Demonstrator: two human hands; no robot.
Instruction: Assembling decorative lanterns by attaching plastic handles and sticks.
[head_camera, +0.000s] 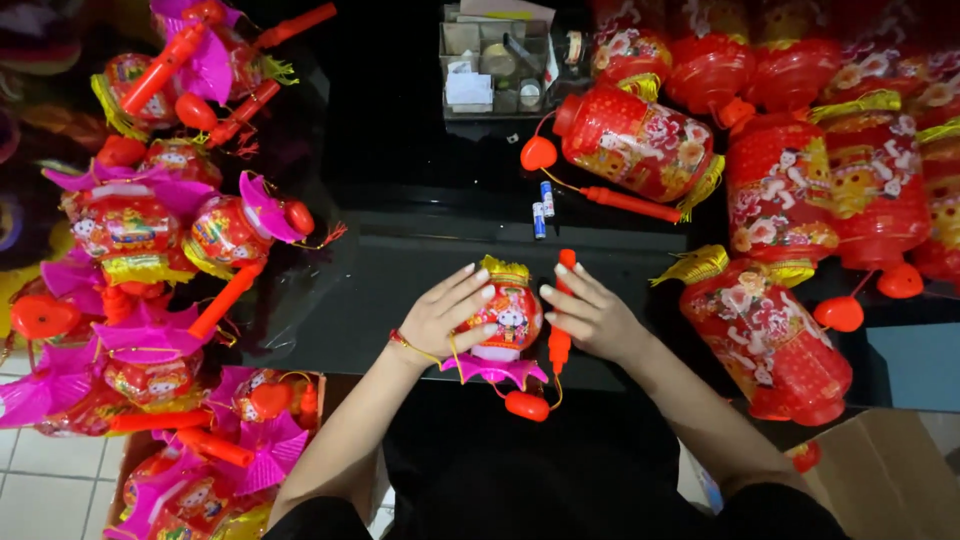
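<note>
Head view: left hand (440, 318) cups small red lantern (505, 318); right hand (592, 318) grip closed on orange handle (561, 340)

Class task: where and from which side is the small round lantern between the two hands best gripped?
Probably by the small round lantern's bulging middle, from its left, where the left hand already cups it. The gold fringe and pink skirt look flimsy, and the right hand holds the orange stick alongside.
</note>
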